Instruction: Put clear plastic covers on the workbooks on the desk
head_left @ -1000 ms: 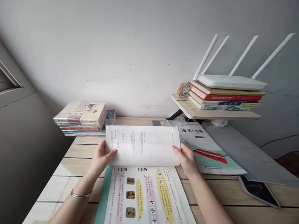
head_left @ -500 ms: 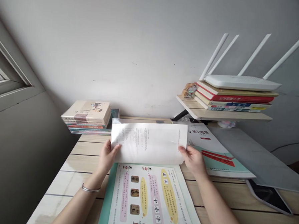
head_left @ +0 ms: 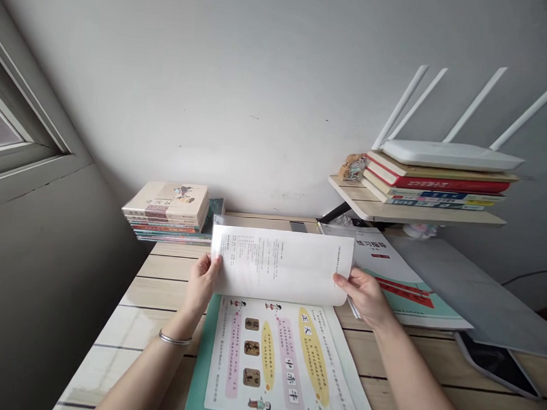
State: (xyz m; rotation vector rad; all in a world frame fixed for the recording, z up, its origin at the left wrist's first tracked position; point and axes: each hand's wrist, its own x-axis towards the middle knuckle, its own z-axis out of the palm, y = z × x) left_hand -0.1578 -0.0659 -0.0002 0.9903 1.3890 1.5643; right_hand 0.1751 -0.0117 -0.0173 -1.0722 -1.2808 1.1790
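An open book lies in front of me, its lower page (head_left: pixel 288 359) flat on the table with printed text, small pictures and a teal margin. The raised white page (head_left: pixel 293 261) of that book carries small print and stands tilted up between my hands. My left hand (head_left: pixel 203 282) pinches its left edge, thumb in front. On the right edge, my right hand (head_left: pixel 365 294) grips with the thumb on the printed side and the other fingers behind. Clear plastic shows along the page's top left edge. A silver bangle (head_left: pixel 175 338) is on my left wrist.
A stack of books (head_left: pixel 167 215) stands at the back left. To the right lie a white and teal book (head_left: pixel 402 279), a flat grey panel (head_left: pixel 461 288) and a dark-screened device (head_left: pixel 499 363). A shelf (head_left: pixel 420 214) above holds books and a white router (head_left: pixel 450 155).
The view has shifted slightly, so everything sits a little further right. My right thumb has slid a bit on the raised page, which tilts slightly differently; both hands keep their hold.
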